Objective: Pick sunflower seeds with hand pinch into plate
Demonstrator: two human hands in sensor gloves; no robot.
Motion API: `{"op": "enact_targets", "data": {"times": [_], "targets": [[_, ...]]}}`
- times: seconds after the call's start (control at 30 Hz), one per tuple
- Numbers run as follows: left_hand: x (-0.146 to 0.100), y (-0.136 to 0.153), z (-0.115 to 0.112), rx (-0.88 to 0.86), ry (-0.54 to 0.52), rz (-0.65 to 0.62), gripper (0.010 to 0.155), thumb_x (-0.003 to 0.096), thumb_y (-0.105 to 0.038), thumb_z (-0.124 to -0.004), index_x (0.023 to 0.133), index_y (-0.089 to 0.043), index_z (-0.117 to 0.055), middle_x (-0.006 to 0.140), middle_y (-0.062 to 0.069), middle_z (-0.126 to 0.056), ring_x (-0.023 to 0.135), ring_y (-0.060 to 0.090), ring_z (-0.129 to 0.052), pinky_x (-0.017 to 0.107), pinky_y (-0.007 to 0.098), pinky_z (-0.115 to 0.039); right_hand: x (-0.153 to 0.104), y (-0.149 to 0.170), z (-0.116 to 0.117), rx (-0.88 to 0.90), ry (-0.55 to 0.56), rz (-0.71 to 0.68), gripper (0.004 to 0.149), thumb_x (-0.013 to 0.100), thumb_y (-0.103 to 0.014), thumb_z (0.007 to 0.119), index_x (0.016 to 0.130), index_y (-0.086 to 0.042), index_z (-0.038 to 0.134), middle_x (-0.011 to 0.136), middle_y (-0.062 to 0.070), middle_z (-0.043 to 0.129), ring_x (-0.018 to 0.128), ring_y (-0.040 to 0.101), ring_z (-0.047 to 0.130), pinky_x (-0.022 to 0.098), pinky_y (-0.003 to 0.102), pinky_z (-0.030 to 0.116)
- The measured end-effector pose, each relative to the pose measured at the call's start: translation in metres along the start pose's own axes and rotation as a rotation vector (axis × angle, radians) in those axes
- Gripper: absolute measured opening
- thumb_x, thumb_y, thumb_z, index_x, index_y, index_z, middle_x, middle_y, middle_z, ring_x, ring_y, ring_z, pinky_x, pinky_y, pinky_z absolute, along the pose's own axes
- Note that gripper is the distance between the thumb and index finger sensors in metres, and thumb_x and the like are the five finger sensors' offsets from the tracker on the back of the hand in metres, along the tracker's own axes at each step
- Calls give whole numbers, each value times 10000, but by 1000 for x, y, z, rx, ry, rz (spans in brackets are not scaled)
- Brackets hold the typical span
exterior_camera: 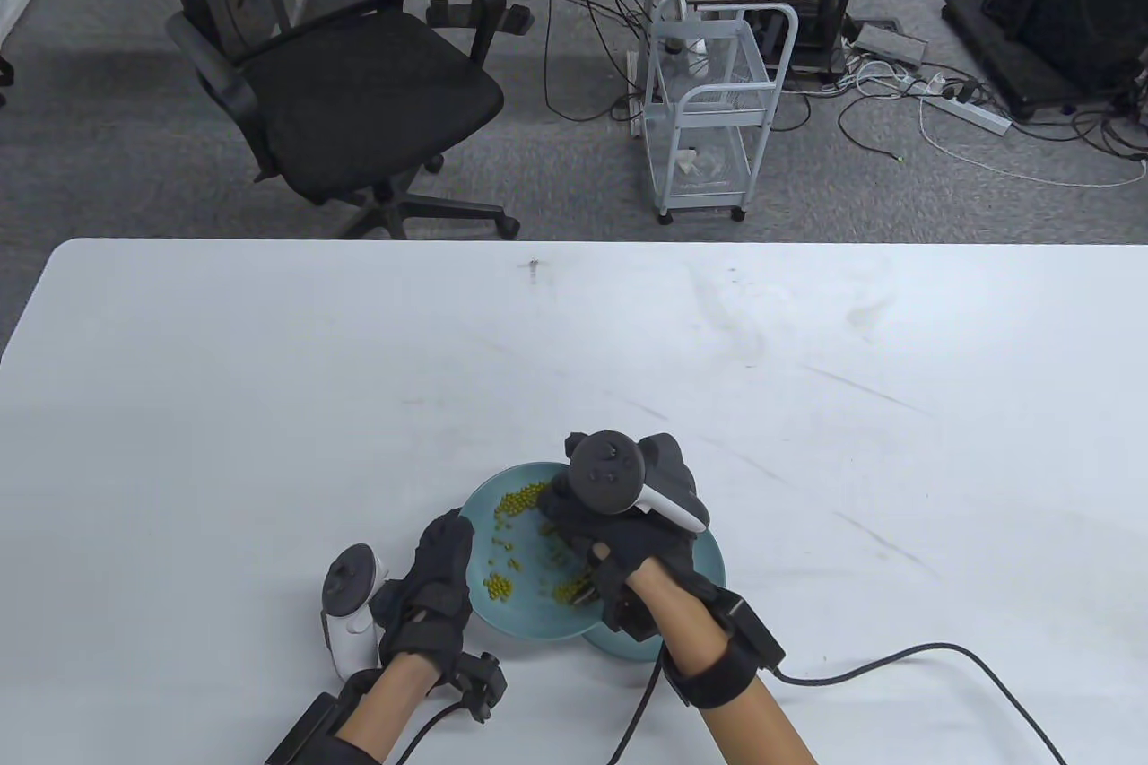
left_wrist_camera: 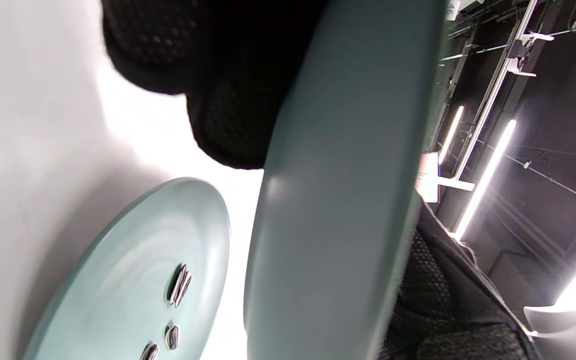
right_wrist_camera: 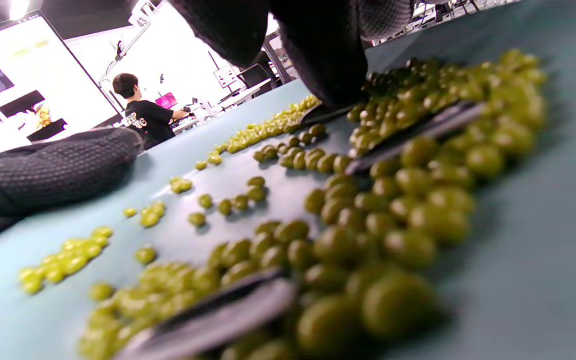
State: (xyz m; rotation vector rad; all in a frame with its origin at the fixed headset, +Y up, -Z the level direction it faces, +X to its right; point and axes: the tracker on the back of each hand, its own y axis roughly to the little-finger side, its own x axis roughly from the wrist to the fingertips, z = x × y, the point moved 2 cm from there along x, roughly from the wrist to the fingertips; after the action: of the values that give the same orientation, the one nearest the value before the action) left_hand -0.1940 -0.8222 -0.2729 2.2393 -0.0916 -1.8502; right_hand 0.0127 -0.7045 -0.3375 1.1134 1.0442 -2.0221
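Note:
A teal plate (exterior_camera: 485, 535) holds many green beans (exterior_camera: 521, 498) with striped sunflower seeds (right_wrist_camera: 410, 133) mixed in. My left hand (exterior_camera: 439, 569) grips its left rim, and its fingers (left_wrist_camera: 228, 110) lie under the raised underside (left_wrist_camera: 338, 200). A second teal plate (exterior_camera: 628, 645) lies partly beneath it and holds three sunflower seeds (left_wrist_camera: 180, 285). My right hand (exterior_camera: 574, 534) hangs over the beans with its fingers (right_wrist_camera: 328, 55) pointing down. One fingertip touches the end of a seed (right_wrist_camera: 321, 112). Nothing shows between the fingers.
The white table (exterior_camera: 359, 397) stretches wide to the back and both sides. Glove cables (exterior_camera: 897, 657) trail to the front right. An office chair (exterior_camera: 359, 83) and a white cart (exterior_camera: 708, 110) stand on the floor beyond the far edge.

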Motion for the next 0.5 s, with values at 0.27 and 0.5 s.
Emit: {"op": "enact_targets", "data": {"times": [0.27,0.5], "targets": [[0,0,-1,-7,13,3,529,624,-516,-505,1027,-204,-362,842,87,-788,502,213,-1000,415,372,-812,0,-1,-1,98,-9,-41,459,642,-292,747,813,115,875,1110,396,460,966,700,340,639,790,287],[0,0,0,-3,1,1,530,624,-516,-506,1027,-204,-362,843,87,-787,501,215,-999,416,373,-811,-2,3,-5,72,40,-3,505,653,-303,724,914,122,795,1120,403,435,969,704,323,641,791,276]]}}
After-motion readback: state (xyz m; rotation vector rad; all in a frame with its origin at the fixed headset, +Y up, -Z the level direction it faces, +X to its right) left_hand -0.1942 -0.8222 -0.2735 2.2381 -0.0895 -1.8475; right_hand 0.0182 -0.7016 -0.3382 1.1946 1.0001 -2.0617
